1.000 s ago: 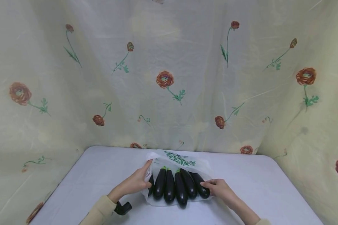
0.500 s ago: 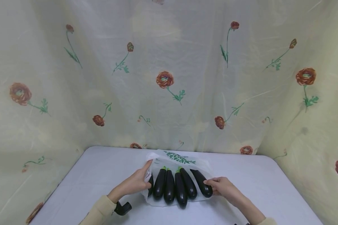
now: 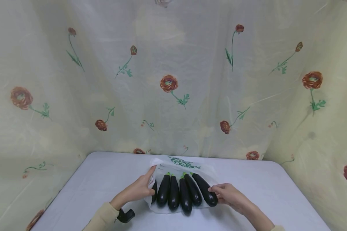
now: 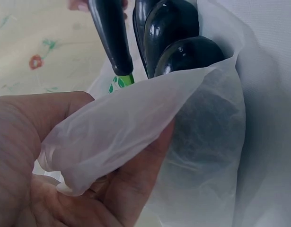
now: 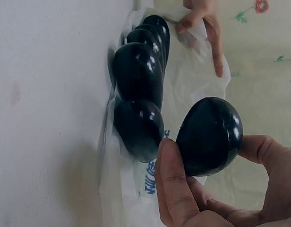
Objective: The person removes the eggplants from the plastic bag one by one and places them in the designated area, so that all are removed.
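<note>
We see the right hand pinch a long, glossy black eggplant slanting away leftward (left hand grips a white plastic bag).

On my head feed I see a cream curtain hanging behind the surface and along both sides; rust-red flowers on green stems dot it. The surface looks whitish, its far corners rounded; I make out a faint grey patch at the curtain's right.
</note>
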Available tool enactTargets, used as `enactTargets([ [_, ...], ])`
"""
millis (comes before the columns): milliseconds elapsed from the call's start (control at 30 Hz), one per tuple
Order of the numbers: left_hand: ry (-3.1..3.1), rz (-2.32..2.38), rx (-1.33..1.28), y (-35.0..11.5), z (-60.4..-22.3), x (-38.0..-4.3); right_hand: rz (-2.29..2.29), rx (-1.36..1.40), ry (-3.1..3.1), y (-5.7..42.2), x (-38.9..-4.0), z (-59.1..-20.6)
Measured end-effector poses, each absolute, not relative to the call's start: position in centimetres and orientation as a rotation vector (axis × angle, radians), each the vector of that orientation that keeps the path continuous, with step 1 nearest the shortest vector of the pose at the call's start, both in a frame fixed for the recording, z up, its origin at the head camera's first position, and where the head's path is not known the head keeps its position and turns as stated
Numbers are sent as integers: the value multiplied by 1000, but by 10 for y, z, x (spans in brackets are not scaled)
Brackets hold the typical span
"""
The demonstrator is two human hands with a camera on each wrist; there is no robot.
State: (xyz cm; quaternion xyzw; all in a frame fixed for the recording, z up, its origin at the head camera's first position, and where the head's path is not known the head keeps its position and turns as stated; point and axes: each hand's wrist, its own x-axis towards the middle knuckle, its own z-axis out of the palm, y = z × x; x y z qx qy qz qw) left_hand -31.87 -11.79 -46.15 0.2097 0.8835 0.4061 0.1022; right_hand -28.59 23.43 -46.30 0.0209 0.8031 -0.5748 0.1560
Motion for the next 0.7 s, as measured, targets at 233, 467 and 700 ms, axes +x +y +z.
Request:
enactTargets([
  [233, 2621, 1185, 621, -118, -462, -318, -1590, 166, 2346, 225, -282, -458],
  [467, 2624, 1188, 635, -119, -462, -319, -1566, 169, 2357, 223, -280, -455],
  [700, 2624, 1191, 662, -120, -463, -320, -1513, 146, 2375, 222, -276, -452],
])
